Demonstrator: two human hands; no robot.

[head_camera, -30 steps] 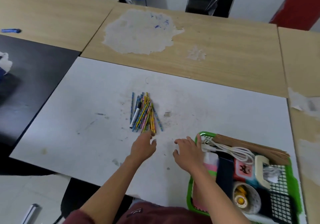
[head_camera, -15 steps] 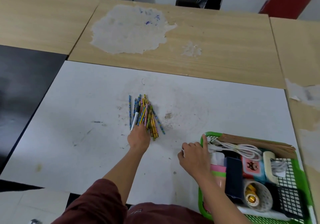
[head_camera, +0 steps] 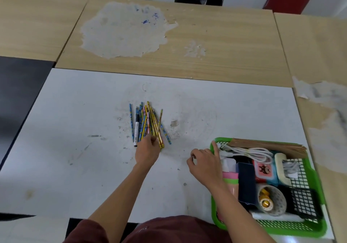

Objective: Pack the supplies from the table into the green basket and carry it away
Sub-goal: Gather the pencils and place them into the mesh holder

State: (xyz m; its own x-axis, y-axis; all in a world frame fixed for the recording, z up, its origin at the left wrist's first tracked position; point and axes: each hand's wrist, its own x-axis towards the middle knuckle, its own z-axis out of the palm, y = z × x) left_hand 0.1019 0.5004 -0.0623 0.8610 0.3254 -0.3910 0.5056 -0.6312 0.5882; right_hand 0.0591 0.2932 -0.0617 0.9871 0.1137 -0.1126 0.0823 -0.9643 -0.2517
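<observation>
Curling now round the pencils (head_camera: 146, 122), left hand (head_camera: 147, 151) grip has tightened; right hand (head_camera: 205, 166) grip touches green basket (head_camera: 293, 231), loose.

The scuffed white table (head_camera: 75, 148) bears a loose fan of coloured pencils (head_camera: 148, 122) near its middle, what looks like a black-and-white marker (head_camera: 136, 130) among them, and the green basket (head_camera: 281, 230) at its near right corner.

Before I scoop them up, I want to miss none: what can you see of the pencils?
A loose fan of pencils, yellow, blue and pink, lies flat on the white table, a black-and-white marker among them. One yellow pencil crosses the rest. Fingers of the left hand curl over their near ends.
</observation>
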